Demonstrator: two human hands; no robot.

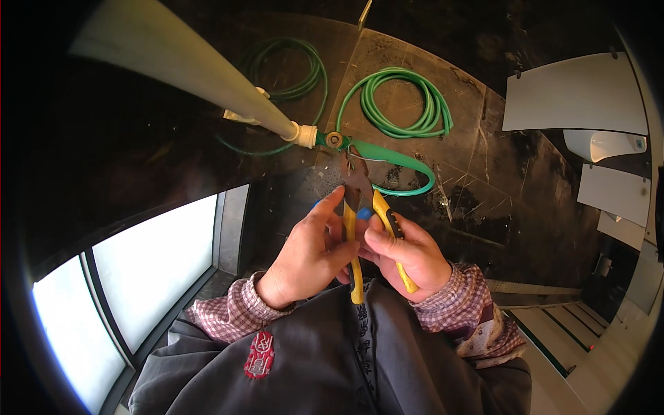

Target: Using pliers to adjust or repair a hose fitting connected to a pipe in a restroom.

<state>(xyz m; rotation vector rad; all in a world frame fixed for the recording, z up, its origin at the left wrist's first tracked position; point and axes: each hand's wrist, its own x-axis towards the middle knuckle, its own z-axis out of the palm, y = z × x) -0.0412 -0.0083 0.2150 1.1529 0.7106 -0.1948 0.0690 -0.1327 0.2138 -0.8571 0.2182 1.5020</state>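
Both my hands hold a pair of pliers (357, 181) with yellow and black handles, spread apart. My left hand (304, 252) has the left handle between its fingers. Around the right handle my right hand (408, 252) is closed, thumb on top. The jaws point away from me and meet a thin metal wire (353, 150) just below a green fitting (335, 140); whether they bite on it I cannot tell. From the fitting a green hose (391, 155) loops to the right and bends back behind the pliers. Small blue bits show by my fingers, partly hidden.
A pale pipe (207, 72) slants in from the upper left to a white coupling (304, 135). Coiled green hose (404, 111) lies on dark tile, mirrored in the glossy dark wall. White urinals (605, 145) and partitions (574, 97) stand right; bright panels (152, 263) are left.
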